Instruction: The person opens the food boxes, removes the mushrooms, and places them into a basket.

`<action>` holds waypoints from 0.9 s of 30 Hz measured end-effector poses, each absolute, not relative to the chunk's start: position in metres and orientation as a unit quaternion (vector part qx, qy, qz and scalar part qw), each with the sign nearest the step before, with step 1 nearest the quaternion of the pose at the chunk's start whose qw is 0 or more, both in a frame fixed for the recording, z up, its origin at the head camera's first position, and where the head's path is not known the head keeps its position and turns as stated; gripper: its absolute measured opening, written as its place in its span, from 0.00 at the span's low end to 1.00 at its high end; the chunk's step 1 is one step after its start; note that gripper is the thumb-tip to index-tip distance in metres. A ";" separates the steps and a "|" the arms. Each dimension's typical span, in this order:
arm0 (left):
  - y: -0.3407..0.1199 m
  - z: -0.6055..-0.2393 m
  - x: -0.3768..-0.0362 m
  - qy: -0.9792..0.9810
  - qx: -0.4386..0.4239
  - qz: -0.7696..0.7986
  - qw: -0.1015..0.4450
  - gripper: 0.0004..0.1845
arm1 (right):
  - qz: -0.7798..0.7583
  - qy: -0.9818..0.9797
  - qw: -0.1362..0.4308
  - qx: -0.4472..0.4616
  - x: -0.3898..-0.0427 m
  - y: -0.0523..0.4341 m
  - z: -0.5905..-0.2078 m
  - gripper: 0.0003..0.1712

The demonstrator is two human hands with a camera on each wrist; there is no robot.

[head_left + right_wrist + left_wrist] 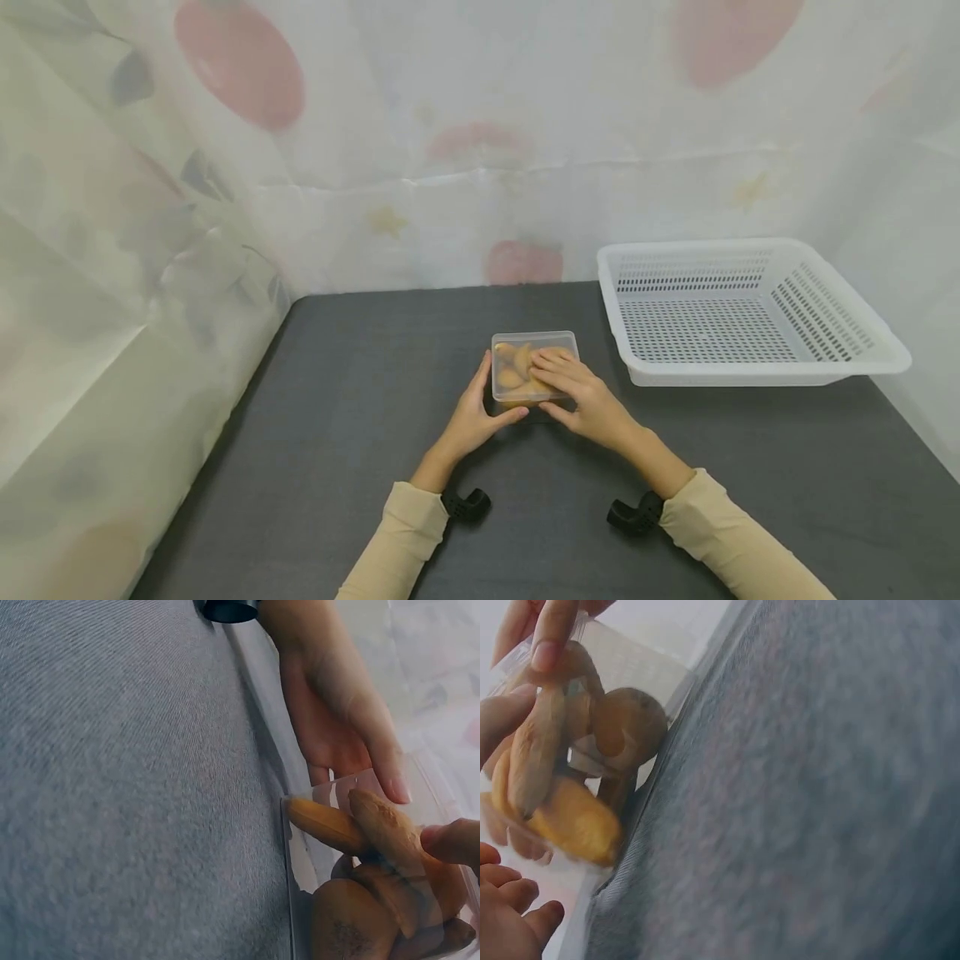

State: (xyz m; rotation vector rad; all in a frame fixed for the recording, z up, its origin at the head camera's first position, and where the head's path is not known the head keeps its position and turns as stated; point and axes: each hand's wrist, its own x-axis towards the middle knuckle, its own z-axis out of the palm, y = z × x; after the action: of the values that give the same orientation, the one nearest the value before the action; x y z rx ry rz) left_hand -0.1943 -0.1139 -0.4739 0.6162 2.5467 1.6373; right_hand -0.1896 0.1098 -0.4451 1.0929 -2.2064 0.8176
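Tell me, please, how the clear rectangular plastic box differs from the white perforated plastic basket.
The clear rectangular plastic box is smaller than the white perforated plastic basket. The box is transparent, the basket opaque. The left hand and right hand hold the box; neither touches the basket. Both look rectangular.

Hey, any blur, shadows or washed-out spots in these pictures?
Head view: soft light, faint shadows on the dark tabletop near the clear container; left wrist view: tabletop blurred; right wrist view: its weave clearer, pale backdrop washed out and soft.
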 end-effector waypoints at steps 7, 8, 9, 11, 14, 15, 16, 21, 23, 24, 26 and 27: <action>-0.113 -0.481 -0.194 0.783 0.216 0.584 0.001 0.57 | 0.323 -0.809 0.282 0.402 -0.189 0.103 -0.446 0.34; -0.113 -0.482 -0.194 0.776 0.217 0.592 -0.004 0.57 | 0.324 -0.808 0.284 0.403 -0.189 0.102 -0.446 0.34; -0.113 -0.482 -0.193 0.770 0.216 0.600 -0.006 0.57 | 0.325 -0.806 0.285 0.404 -0.189 0.101 -0.446 0.34; -0.113 -0.483 -0.192 0.761 0.217 0.611 -0.014 0.57 | 0.324 -0.804 0.291 0.406 -0.189 0.100 -0.446 0.34; -0.113 -0.483 -0.191 0.756 0.213 0.618 -0.019 0.57 | 0.319 -0.802 0.298 0.409 -0.188 0.098 -0.447 0.34; -0.112 -0.483 -0.190 0.757 0.212 0.618 -0.021 0.56 | 0.317 -0.801 0.299 0.410 -0.188 0.097 -0.447 0.34; -0.112 -0.484 -0.190 0.759 0.211 0.615 -0.023 0.56 | 0.316 -0.801 0.301 0.411 -0.188 0.097 -0.447 0.34; -0.108 -0.476 -0.184 0.783 0.223 0.578 -0.047 0.54 | 0.307 -0.793 0.314 0.423 -0.188 0.097 -0.446 0.33; -0.106 -0.466 -0.178 0.793 0.228 0.562 -0.055 0.53 | 0.300 -0.786 0.324 0.433 -0.188 0.097 -0.446 0.33; -0.105 -0.461 -0.175 0.798 0.230 0.555 -0.060 0.52 | 0.294 -0.781 0.332 0.440 -0.189 0.098 -0.447 0.32; -0.105 -0.452 -0.171 0.802 0.234 0.546 -0.068 0.51 | 0.283 -0.769 0.349 0.455 -0.191 0.097 -0.447 0.31; -0.106 -0.454 -0.171 0.803 0.235 0.543 -0.073 0.51 | 0.277 -0.764 0.356 0.461 -0.192 0.097 -0.448 0.30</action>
State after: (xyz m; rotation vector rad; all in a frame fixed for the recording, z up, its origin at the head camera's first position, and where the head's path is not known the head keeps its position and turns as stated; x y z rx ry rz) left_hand -0.1709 -0.1055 -0.4535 0.7750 2.6466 1.7895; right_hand -0.1918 0.0971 -0.4477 1.1903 -1.9727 0.7164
